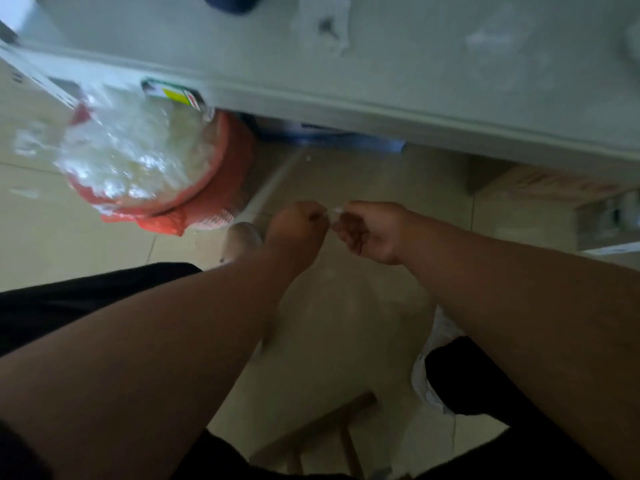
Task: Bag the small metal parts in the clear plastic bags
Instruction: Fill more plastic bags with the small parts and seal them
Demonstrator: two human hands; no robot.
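My left hand and my right hand meet below the table edge, over the floor, fingers pinched together. Between their fingertips is a small clear plastic bag, only a glint of which shows; what it holds is too blurred to tell. Another clear plastic bag with a small dark metal part inside lies on the white table top at the back. A faint clear bag lies further right on the table.
A red bucket heaped with clear plastic bags stands on the tiled floor at left under the table edge. A cardboard box sits under the table at right. A wooden stool is below me, and my foot is beside the bucket.
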